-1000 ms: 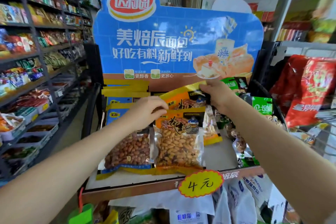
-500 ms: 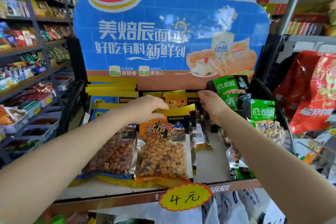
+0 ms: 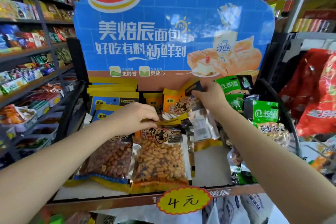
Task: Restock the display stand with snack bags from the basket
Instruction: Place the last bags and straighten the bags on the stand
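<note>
The display stand has a tall blue bread poster as its back. On its top shelf lean rows of peanut bags. My left hand pinches the yellow top edge of the front orange peanut bag, which lies beside a blue-edged peanut bag. My right hand grips the top corner of another orange peanut bag standing farther back in the same row. Green peanut bags stand at the right of the shelf. No basket is in view.
A yellow price tag reading 4 hangs on the shelf's front lip. Dark store shelves full of snacks line the left aisle. Red bags hang at the right. White bags sit on the level below.
My right hand has lifted slightly and now holds the corner of a back-row orange bag. My left hand stays on the front bag's top edge. The camera has moved closer to the stand.
</note>
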The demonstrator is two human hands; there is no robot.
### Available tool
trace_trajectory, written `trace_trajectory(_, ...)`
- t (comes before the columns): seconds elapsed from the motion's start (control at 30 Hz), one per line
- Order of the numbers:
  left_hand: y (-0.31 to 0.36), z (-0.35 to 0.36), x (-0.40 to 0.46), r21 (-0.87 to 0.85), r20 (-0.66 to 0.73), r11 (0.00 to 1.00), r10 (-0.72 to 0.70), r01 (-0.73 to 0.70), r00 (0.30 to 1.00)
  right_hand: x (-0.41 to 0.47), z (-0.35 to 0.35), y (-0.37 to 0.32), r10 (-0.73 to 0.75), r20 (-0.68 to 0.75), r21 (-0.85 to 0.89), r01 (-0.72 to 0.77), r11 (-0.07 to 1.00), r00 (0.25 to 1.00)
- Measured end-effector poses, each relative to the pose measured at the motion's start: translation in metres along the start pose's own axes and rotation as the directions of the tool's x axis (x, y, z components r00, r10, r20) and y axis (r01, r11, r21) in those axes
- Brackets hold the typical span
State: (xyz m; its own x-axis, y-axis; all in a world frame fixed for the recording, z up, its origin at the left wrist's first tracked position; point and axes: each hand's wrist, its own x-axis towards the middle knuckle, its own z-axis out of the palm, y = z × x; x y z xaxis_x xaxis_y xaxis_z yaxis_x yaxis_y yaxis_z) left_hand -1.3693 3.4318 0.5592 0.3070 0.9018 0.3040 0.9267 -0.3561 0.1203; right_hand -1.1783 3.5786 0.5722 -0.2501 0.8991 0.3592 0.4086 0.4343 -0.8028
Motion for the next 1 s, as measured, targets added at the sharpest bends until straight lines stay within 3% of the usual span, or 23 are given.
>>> trace_trajectory(0.13, 0.001, 0.006, -0.005, 0.055, 0.012, 0.995, 0.085, -0.085, 0.996, -0.018, -0.036, -0.048, -0.376, -0.196, -0.362, 0.29, 0.886, 0.906)
trace_trajectory(0.2, 0.002, 0.007, -0.007, 0.056, -0.017, 0.994, 0.099, -0.098, 0.995, -0.022, -0.034, -0.055, -0.439, -0.124, -0.491, 0.329, 0.807, 0.89)
trace_trajectory(0.27, 0.003, 0.004, -0.01, 0.04, -0.044, 0.993, 0.113, -0.111, 0.993, -0.022, -0.015, -0.047, -0.344, 0.043, -0.556, 0.309, 0.772, 0.938)
trace_trajectory(0.33, 0.006, 0.001, -0.014, 0.018, -0.049, 0.991, 0.133, -0.132, 0.99, -0.025, 0.01, -0.036, -0.164, 0.251, -0.515, 0.275, 0.812, 0.954)
trace_trajectory(0.37, 0.007, -0.001, -0.016, 0.011, -0.047, 0.99, 0.144, -0.143, 0.989, -0.026, 0.02, -0.031, -0.059, 0.355, -0.418, 0.215, 0.883, 0.933)
trace_trajectory(0.43, 0.008, -0.004, -0.021, -0.029, -0.045, 0.99, 0.137, -0.138, 0.99, -0.029, 0.027, -0.025, 0.108, 0.555, -0.081, -0.076, 0.994, 0.825)
trace_trajectory(0.5, 0.008, -0.011, -0.024, -0.104, -0.061, 0.989, 0.1, -0.106, 0.993, -0.022, 0.024, -0.016, 0.093, 0.535, 0.109, -0.178, 0.978, 0.84)
trace_trajectory(0.57, 0.007, -0.019, -0.022, -0.139, -0.091, 0.986, 0.076, -0.088, 0.993, -0.011, 0.02, 0.001, 0.094, 0.3, -0.117, -0.061, 0.991, 0.949)
trace_trajectory(0.6, 0.008, -0.022, -0.019, -0.141, -0.105, 0.986, 0.072, -0.087, 0.992, -0.006, 0.019, 0.01, 0.132, 0.232, -0.279, -0.064, 0.958, 0.964)
trace_trajectory(0.63, 0.009, -0.024, -0.016, -0.142, -0.114, 0.986, 0.07, -0.086, 0.991, -0.005, 0.019, 0.019, 0.196, 0.228, -0.409, -0.089, 0.908, 0.954)
trace_trajectory(0.7, 0.009, -0.023, -0.012, -0.14, -0.11, 0.988, 0.05, -0.065, 0.993, -0.01, 0.023, 0.029, 0.355, 0.38, -0.558, -0.095, 0.825, 0.854)
trace_trajectory(0.77, 0.008, -0.02, -0.01, -0.137, -0.097, 0.99, 0.003, -0.016, 0.995, -0.012, 0.029, 0.038, 0.394, 0.463, -0.617, -0.031, 0.786, 0.794)
trace_trajectory(0.93, 0.006, -0.015, -0.006, -0.103, -0.091, 0.993, -0.075, 0.065, 0.993, -0.011, 0.027, 0.032, 0.363, 0.425, -0.569, -0.067, 0.82, 0.829)
trace_trajectory(1.0, 0.006, -0.014, -0.003, -0.072, -0.111, 0.994, -0.093, 0.085, 0.989, -0.005, 0.019, 0.025, 0.306, 0.407, -0.423, -0.12, 0.898, 0.861)
